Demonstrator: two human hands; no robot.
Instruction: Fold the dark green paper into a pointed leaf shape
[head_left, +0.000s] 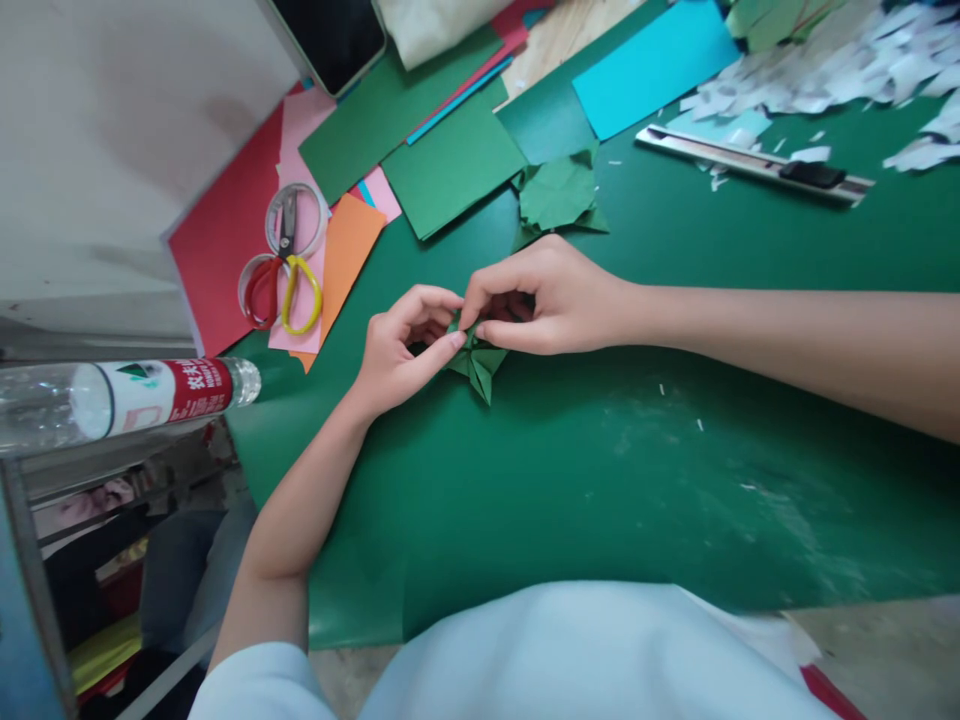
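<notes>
A small folded green paper piece (481,368) with pointed flaps is between my two hands, over the green tabletop (525,480). My left hand (409,345) pinches its left side, thumb on top. From the right, my right hand (551,295) grips its upper part between thumb and forefinger. My fingers hide the upper part of the piece. Just beyond my right hand lies another folded green paper shape (559,192).
Green sheets (454,175), a blue sheet (656,65) and a cutter knife (750,163) lie farther back, near white paper scraps (832,65). Scissors (285,260) rest on tape rolls at left, above a plastic bottle (150,395).
</notes>
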